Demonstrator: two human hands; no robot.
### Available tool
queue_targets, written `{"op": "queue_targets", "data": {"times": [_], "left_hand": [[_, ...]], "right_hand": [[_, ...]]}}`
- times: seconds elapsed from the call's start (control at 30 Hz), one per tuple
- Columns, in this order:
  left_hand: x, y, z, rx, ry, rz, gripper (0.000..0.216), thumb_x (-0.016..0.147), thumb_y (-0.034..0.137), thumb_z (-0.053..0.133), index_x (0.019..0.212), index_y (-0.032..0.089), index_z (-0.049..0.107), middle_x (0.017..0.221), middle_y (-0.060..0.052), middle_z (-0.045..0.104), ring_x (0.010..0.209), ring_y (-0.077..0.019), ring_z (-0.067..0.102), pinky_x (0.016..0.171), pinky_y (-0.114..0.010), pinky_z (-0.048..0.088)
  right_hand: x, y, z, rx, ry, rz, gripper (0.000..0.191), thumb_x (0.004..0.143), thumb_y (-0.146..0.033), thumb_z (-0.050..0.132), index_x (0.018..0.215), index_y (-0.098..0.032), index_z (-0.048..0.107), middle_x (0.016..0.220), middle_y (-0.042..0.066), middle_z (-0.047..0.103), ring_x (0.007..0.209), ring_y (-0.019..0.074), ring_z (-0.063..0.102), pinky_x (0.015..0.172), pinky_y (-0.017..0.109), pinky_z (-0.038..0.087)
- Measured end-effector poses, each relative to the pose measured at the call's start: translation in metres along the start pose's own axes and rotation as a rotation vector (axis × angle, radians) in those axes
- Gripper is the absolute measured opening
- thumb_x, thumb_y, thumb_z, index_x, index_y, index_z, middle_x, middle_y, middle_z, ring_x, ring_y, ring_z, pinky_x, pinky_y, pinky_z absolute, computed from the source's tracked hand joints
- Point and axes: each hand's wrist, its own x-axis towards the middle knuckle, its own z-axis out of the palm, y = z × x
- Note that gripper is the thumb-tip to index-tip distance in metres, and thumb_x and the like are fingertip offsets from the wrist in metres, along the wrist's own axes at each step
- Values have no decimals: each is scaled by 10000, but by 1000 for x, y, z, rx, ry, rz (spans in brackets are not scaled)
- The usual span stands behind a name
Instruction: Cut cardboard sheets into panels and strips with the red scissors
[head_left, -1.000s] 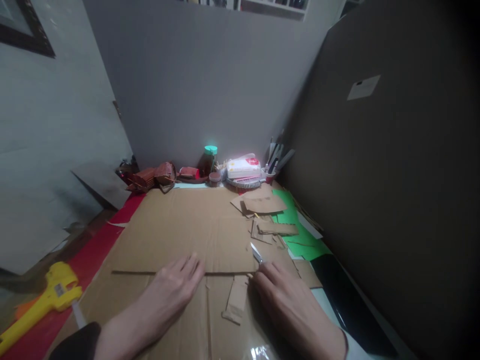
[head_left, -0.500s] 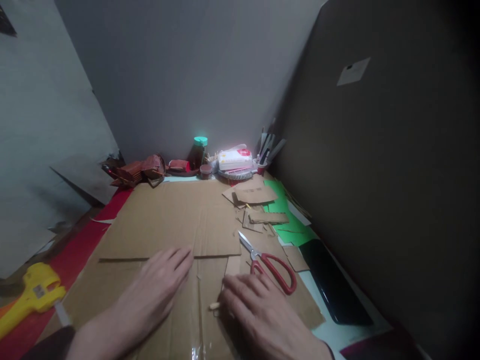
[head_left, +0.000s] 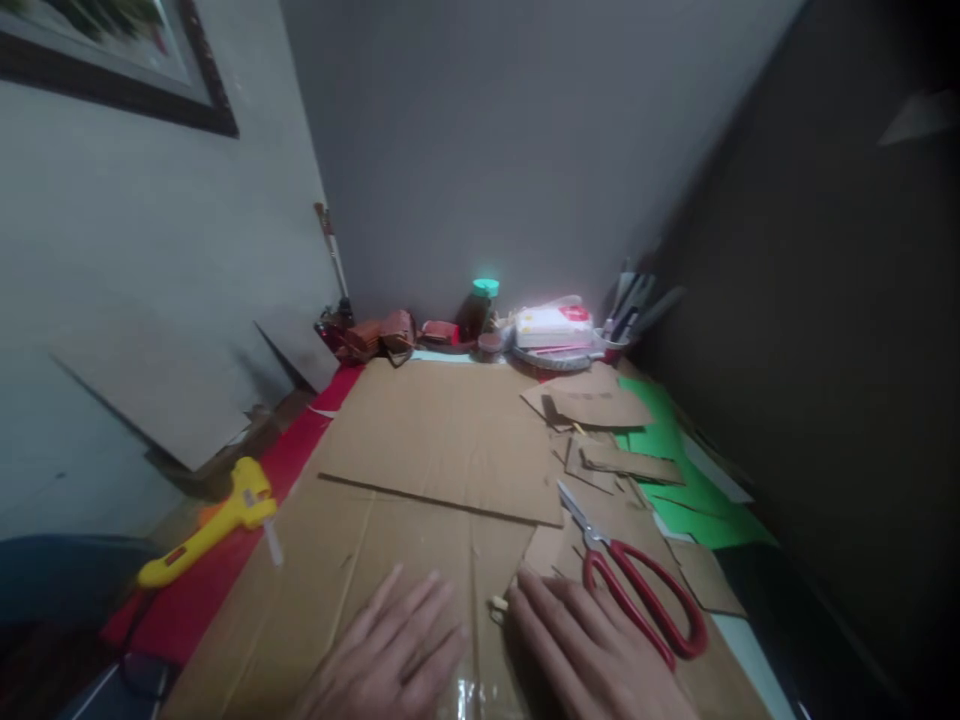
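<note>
Here, two bare hands lie flat on a big brown cardboard sheet (head_left: 420, 440) that covers most of the table; the left hand (head_left: 397, 650) is low in the middle with its fingers spread out and open, holding nothing, palm down on the cardboard; the right hand (head_left: 592, 660) is just beside it, also flat and open, fingers stretched out, holding nothing. A tiny pale bit (head_left: 497, 603) lies on the cardboard, touching the tip of the right hand's first finger, between the two hands; I cannot tell what it is. The red-handled scissors (head_left: 637, 590) lie on the cardboard just to the right of the right hand, closed, with the blades pointing away from the person; the fingers are near the handles but not on them. A small cardboard piece (head_left: 544, 550) sits just past the right fingertips.

More cardboard scraps (head_left: 600, 405) are piled farther back on the right, on top of some green paper (head_left: 675, 480); a yellow glue gun (head_left: 217, 515) lies off to the left on a red mat (head_left: 247, 520), well apart from the hands. At the back by the wall stand a jar with a green lid (head_left: 480, 305), a white box (head_left: 551, 325) and a cup of pens (head_left: 634, 305).
</note>
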Motion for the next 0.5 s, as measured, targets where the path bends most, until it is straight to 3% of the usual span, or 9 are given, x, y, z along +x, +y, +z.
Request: {"op": "queue_targets", "data": {"times": [0.1, 0.17, 0.4, 0.5], "left_hand": [[-6, 1, -1, 4, 65, -28, 340, 826, 73, 465, 1093, 222, 613, 1163, -56, 709, 1162, -228, 594, 1132, -481, 212], [-8, 2, -1, 9, 79, -20, 303, 853, 85, 468, 1076, 223, 621, 1151, -48, 714, 1151, -220, 602, 1149, -498, 50], [-9, -2, -1, 13, 69, -12, 270, 882, 156, 479, 1088, 229, 637, 1168, -52, 705, 1135, -227, 611, 1134, -528, -27], [-10, -5, -3, 6, 53, 1, 267, 888, 190, 502, 1119, 228, 631, 1174, -40, 704, 1127, -224, 618, 1124, -528, -32]], "right_hand": [[6, 0, 2, 8, 24, -42, 396, 927, -125, 337, 1224, -103, 599, 1219, 105, 671, 934, 267, 680, 730, 345, 579], [12, -2, -1, 39, 58, -40, 409, 927, -77, 299, 1183, -116, 616, 1171, 85, 697, 889, 243, 677, 705, 338, 566], [36, -1, -23, 187, -125, -69, 402, 981, -134, 245, 1192, -112, 587, 1100, 105, 686, 847, 225, 639, 699, 344, 552], [31, 3, -18, 151, -124, -123, 430, 981, -130, 219, 1204, -114, 586, 1112, 107, 696, 834, 229, 659, 684, 341, 569]]}}
